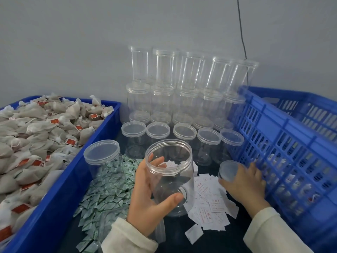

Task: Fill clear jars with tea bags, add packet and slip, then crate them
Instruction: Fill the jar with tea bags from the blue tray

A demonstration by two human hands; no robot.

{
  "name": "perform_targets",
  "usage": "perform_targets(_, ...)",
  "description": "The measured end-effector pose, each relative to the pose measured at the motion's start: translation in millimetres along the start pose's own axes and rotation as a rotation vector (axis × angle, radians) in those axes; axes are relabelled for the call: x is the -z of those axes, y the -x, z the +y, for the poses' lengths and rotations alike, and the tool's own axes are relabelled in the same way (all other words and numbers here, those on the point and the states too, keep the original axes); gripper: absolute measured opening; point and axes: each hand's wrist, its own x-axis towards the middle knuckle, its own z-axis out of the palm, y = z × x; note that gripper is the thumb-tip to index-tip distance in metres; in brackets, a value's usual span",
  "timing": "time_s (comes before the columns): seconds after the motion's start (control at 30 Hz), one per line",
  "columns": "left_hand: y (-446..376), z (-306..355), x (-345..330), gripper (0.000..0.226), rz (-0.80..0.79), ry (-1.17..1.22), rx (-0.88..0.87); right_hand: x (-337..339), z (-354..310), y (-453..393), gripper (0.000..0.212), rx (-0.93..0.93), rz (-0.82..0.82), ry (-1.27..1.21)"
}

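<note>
Two hands at work over a dark tabletop (209, 241). Left hand (147, 196) wrapped round an open, empty clear jar (170, 176), thumb across the near side, fingers curled behind the wall, jar lifted and tilted with its mouth facing up and away. Right hand (243, 181) curled over a clear lid (228, 170), gripping it by the rim, just beside the slotted wall of the blue crate (284, 143) at right. Under and between both hands, a scatter of white paper slips (209, 207) with red print. Left of those, a heap of small green-and-white packets (107, 194), with one lidded empty jar (102, 157) standing among them. Behind, a row of lidded empty jars (184, 137) on the table, then more jars stacked two and three high (182, 84) against the grey wall (73, 42). Far left, a solid blue bin (60, 189) piled with tea bags (36, 134), pale pouches with red tags and strings. Through the crate's slots at right, some contents dimly visible, too blurred to identify. Cream sleeves (269, 230) on both forearms. Thin dark cable (241, 30) hanging down the wall above the jars.
</note>
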Motion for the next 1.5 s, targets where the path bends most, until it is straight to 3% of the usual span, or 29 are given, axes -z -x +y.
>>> perform_targets(0.07, 0, 1, 0, 0.106, 0.026, -0.024, -0.016, 6, -12, 19, 0.110, 0.303, -0.081, -0.051)
perform_targets(0.13, -1, 4, -2, 0.102, 0.045, -0.005, -0.035, 16, -34, 51, 0.123, 0.671, -0.435, -0.345)
perform_targets(0.2, -1, 6, -2, 0.097, 0.049, 0.057, -0.046, 15, -54, 74, 0.126, 0.877, -0.714, -0.512)
perform_targets(0.33, 2, 11, 2, 0.099, 0.084, 0.102, -0.037, -1, -82, 85, 0.116, 1.019, -0.776, -0.589)
perform_targets(0.53, 8, 10, 6, 0.106, 0.099, 0.080, -0.009, -8, -98, 96, 0.078, 1.083, -0.912, -0.649)
perform_targets(0.6, 8, 15, 8, 0.106, 0.126, 0.076, -0.027, -7, -99, 100, 0.072, 1.055, -0.858, -0.628)
perform_targets(0.73, 6, 30, 22, 0.098, 0.201, 0.015, -0.138, 10, -92, 83, 0.088, 0.907, -0.692, -0.763)
perform_targets(0.83, 3, 40, 41, 0.091, 0.306, -0.044, -0.208, 34, -95, 60, 0.085, 0.855, -0.472, -0.499)
perform_targets(1.0, 11, 36, 70, 0.100, 0.427, -0.051, -0.180, 46, -126, 44, 0.090, 0.893, -0.319, -0.140)
perform_targets(1.1, 22, 31, 83, 0.107, 0.441, -0.105, -0.130, 53, -143, 44, 0.093, 0.908, -0.286, 0.032)
perform_targets(1.23, 33, 32, 97, 0.104, 0.475, -0.188, -0.058, 80, -156, 43, 0.113, 0.892, -0.393, 0.170)
perform_targets(1.33, 36, 37, 106, 0.098, 0.506, -0.267, -0.040, 119, -189, 42, 0.106, 0.976, -0.323, 0.129)
perform_targets(1.5, 35, 52, 119, 0.115, 0.545, -0.265, 0.017, 150, -283, 56, 0.075, 1.176, -0.230, -0.036)
